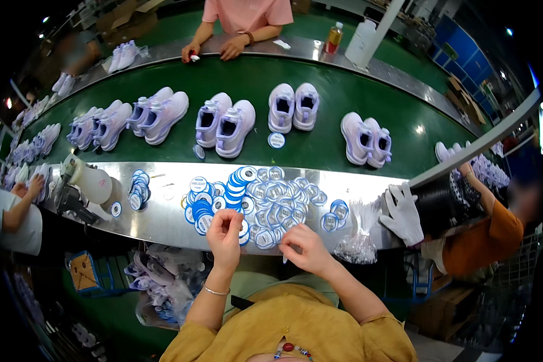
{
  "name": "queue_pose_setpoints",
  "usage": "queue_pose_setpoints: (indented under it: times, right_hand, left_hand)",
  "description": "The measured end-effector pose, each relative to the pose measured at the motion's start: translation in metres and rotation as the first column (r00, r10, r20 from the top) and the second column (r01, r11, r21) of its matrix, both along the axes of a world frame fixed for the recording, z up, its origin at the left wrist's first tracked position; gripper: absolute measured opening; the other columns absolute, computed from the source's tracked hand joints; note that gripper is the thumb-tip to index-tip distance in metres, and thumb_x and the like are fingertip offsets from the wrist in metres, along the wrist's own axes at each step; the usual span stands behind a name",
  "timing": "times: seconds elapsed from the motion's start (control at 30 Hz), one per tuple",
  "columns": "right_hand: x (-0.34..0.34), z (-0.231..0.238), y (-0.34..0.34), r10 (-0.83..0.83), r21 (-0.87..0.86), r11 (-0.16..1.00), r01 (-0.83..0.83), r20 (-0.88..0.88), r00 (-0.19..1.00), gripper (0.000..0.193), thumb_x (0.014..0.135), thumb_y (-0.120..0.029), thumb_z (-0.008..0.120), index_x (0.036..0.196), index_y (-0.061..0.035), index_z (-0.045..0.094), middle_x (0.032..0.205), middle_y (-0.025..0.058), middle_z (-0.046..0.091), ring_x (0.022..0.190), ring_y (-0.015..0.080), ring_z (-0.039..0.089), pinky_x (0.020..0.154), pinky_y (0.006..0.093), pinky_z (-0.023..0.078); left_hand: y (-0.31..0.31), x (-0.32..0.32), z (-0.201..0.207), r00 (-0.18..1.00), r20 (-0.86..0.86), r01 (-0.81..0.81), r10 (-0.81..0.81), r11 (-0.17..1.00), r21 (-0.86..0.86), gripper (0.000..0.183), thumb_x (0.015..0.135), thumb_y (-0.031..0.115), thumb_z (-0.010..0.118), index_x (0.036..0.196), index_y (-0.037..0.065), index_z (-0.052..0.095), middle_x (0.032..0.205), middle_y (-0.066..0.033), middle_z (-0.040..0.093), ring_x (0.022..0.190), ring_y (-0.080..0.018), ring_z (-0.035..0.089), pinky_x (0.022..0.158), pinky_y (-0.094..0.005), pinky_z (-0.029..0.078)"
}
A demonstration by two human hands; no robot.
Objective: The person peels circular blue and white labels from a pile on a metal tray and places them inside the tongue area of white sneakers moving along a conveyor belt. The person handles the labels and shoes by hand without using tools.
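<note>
A person in a mustard-yellow top sat at a steel tabletop (163,223) running alongside a green conveyor belt (344,90), seen from above. Both hands were raised just over the near edge of the tabletop, close together. The left hand (224,232) had its fingers curled with thumb and fingertips pinched, apparently on something small; what it gripped was too small to make out. The right hand (304,247) was likewise curled, fingertips pinched near a thin pale sliver, possibly a tie or a tag edge; I cannot tell which.

Just beyond the hands lay a wide heap of round blue-and-white tags (265,199), loose and overlapping, with a smaller stack of tags (137,192) further left. A clear bag of thin plastic ties (359,241) lay to the right, just beside a co-worker's white-gloved hand (402,214).

On the belt stood pairs of lilac-and-white sneakers (226,127) in a row, and a single round tag (276,140) lay on the belt beside the middle pair. No tag could be seen hanging from any shoe.

Judging by the large pile of loose tags, most of the tag work looked undone, with one piece in hand at that moment. Another person in pink stood across the belt.
</note>
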State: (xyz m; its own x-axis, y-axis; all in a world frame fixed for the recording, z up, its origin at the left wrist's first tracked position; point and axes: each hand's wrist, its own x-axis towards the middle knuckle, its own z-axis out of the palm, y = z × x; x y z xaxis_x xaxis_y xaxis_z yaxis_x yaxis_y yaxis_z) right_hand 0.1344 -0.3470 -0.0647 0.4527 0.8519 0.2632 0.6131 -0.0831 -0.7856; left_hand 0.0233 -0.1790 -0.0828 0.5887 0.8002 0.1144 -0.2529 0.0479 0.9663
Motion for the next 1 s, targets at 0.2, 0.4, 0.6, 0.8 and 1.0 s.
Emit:
queue_pose_setpoints:
  times: [0.2,0.4,0.6,0.8,1.0]
  right_hand:
    - [0.004,0.016,-0.014,-0.184,-0.022,0.983,0.185,0.026,0.983,0.01,0.075,-0.006,0.065,0.072,-0.0045,0.055,0.07,0.0073,0.054,0.07,0.0269,0.051,0.061,0.0355,0.044]
    - [0.012,0.014,-0.041,-0.334,-0.009,0.941,0.338,0.127,0.934,0.009,0.074,-0.007,0.065,0.072,-0.005,0.056,0.072,0.0078,0.053,0.074,0.0286,0.051,0.065,0.0361,0.043]
    - [0.068,0.019,-0.077,-0.633,-0.191,0.747,0.637,0.088,0.769,0.012,0.077,-0.012,0.061,0.07,-0.0032,0.059,0.073,0.011,0.059,0.075,0.0308,0.054,0.068,0.0403,0.044]
    - [0.099,-0.004,-0.053,-0.585,-0.384,0.585,0.714,0.411,0.7,0.022,0.081,-0.022,0.056,0.073,-0.0026,0.063,0.079,0.0156,0.063,0.08,0.0335,0.06,0.07,0.0456,0.049]
    - [0.104,0.0,-0.061,-0.68,-0.227,0.586,0.778,0.384,0.624,0.028,0.085,-0.03,0.062,0.079,-0.0034,0.064,0.079,0.013,0.06,0.076,0.0336,0.06,0.067,0.0439,0.048]
  left_hand:
    - [-0.004,0.018,-0.002,0.993,-0.004,0.116,-0.117,0.992,-0.051,0.007,0.089,0.003,0.061,0.085,0.003,0.056,0.079,0.0017,0.053,0.066,-0.0037,0.045,0.059,-0.0172,0.037]
    - [-0.015,0.035,-0.003,0.96,-0.031,0.278,-0.278,0.96,0.001,0.005,0.092,0.006,0.059,0.094,0.002,0.059,0.086,-0.0011,0.059,0.07,-0.0061,0.05,0.064,-0.0187,0.042]
    - [-0.035,0.037,-0.002,0.932,-0.102,0.346,-0.347,0.938,-0.028,0.01,0.093,0.006,0.057,0.101,0.0,0.06,0.089,-0.0038,0.062,0.071,-0.0063,0.052,0.064,-0.0185,0.043]
    - [-0.043,0.033,-0.002,0.94,-0.161,0.304,-0.3,0.953,-0.004,0.007,0.091,0.004,0.059,0.096,-0.001,0.06,0.083,-0.0001,0.057,0.068,-0.0055,0.051,0.062,-0.0178,0.042]
    - [-0.047,0.036,-0.013,0.934,-0.212,0.301,-0.289,0.953,0.027,0.009,0.093,0.006,0.057,0.098,-0.001,0.06,0.084,-0.0025,0.062,0.069,-0.0052,0.051,0.062,-0.0181,0.041]
